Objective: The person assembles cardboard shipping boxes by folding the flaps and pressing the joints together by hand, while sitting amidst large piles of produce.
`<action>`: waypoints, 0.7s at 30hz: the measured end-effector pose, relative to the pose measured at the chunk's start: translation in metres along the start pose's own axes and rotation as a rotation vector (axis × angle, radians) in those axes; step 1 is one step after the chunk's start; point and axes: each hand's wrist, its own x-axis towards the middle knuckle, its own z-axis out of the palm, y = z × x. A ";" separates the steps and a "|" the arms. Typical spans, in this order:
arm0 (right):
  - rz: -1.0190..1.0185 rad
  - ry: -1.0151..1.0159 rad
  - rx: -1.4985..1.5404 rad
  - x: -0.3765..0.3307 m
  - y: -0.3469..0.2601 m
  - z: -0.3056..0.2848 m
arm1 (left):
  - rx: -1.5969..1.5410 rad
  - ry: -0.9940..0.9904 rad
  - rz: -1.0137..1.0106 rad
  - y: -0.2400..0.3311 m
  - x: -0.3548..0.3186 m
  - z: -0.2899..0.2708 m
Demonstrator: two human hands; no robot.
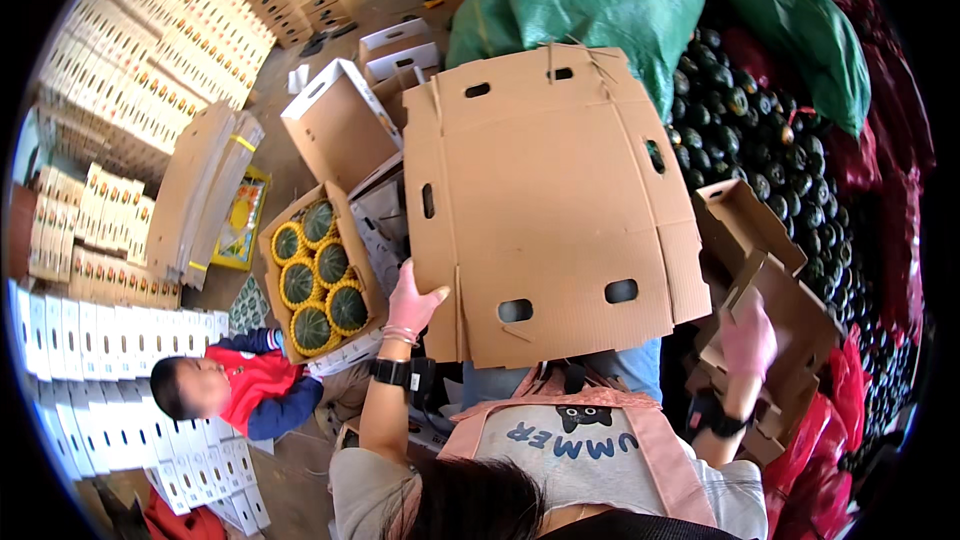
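A large flat brown cardboard box blank (550,190) with oval hand holes and creased flaps lies in front of me, its near edge above my lap. My left hand (412,305), in a pink glove, is closed at its lower left edge, with the thumb showing against the board. Over open brown cardboard boxes (800,330) on the right is my right hand (750,340), also pink-gloved. Its fingers look apart and hold nothing visible. Left of the blank, a carton (372,285) holds several dark green striped squashes (298,282) in yellow foam nets.
A child (240,385) in red and blue is beside the squash carton. Many loose dark green squashes (770,180) are heaped at the right, near green sacks (590,0) and red mesh sacks (815,450). Stacked cartons (150,30) line the left; an open white-edged box (340,130) stands behind the squash carton.
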 end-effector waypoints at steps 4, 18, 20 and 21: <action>-0.339 -0.097 0.100 0.085 -0.090 0.037 | 0.079 0.050 -0.086 0.009 -0.004 0.002; -0.840 0.015 -0.038 0.050 -0.136 0.049 | 0.751 -0.288 -0.013 0.055 -0.066 0.011; -0.792 0.039 -0.046 0.048 -0.136 0.058 | 0.819 -0.209 0.055 0.051 -0.063 0.018; -0.781 0.037 -0.046 0.049 -0.134 0.063 | 0.873 -0.235 0.063 0.050 -0.062 0.021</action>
